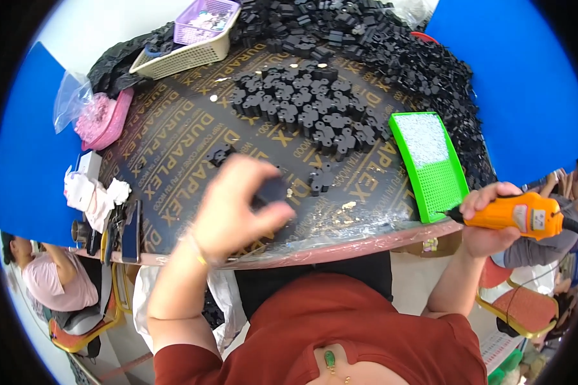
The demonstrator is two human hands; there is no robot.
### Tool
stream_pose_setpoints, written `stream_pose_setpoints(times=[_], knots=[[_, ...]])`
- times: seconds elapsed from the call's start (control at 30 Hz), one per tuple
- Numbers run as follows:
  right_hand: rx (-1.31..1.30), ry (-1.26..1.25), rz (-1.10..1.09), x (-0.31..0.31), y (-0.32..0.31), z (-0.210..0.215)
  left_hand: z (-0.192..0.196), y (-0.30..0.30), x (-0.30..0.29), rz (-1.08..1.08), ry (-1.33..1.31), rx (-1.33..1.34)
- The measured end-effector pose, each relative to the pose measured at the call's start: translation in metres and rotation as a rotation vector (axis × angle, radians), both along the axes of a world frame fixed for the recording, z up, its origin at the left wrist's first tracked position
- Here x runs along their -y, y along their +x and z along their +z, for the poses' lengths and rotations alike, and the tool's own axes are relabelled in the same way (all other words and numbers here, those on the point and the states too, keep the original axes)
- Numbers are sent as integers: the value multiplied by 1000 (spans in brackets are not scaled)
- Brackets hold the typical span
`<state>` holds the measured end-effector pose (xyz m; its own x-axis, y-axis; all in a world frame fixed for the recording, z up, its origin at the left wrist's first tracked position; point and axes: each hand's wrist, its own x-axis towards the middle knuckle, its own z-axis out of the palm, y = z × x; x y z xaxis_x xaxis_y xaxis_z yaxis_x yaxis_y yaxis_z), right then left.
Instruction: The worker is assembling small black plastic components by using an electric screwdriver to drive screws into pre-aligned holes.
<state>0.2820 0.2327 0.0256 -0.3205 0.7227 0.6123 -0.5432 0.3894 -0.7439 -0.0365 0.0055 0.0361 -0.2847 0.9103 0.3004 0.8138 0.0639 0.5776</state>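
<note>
My left hand (228,208) is over the near middle of the table, thumb and fingers curved round a dark plastic piece (271,191); motion blurs it. My right hand (485,234) grips an orange electric screwdriver (517,215) at the table's right edge. Its dark tip points left, over the near end of a green perforated tray (430,173). Small pale pieces, too fine to make out, fill the tray's far half. Beyond my left hand stands a block of black plastic parts (302,102) with lobed outlines. A few more parts (323,179) lie nearer, right of that hand.
A large heap of black parts (340,29) covers the back and right of the table. At the back left are a cream basket (186,56) and a pink basket (112,125). Tools (112,234) and white cloth (90,199) lie at the left edge. Blue partitions (526,83) flank the table; other people sit beyond.
</note>
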Motion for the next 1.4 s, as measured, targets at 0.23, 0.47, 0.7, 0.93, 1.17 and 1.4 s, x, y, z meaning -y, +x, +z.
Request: stream_pose_setpoints(times=[0.23,0.47,0.7,0.93,1.17,1.4], knots=[[-21,-63,253,24,-51,-8,-76,81,-42,-145,-100,-44],[-6,-117,342,39,-72,1,-92,78,-51,-152,112,-44],[37,-70,310,35,-83,0,-92,75,-52,-280,227,364],[-57,-82,257,27,-83,-4,-88,71,-56,-410,294,128],[-42,-64,302,28,-85,-3,-93,81,-54,-175,197,421],[116,-101,384,35,-92,1,-88,79,-56,-204,159,162]])
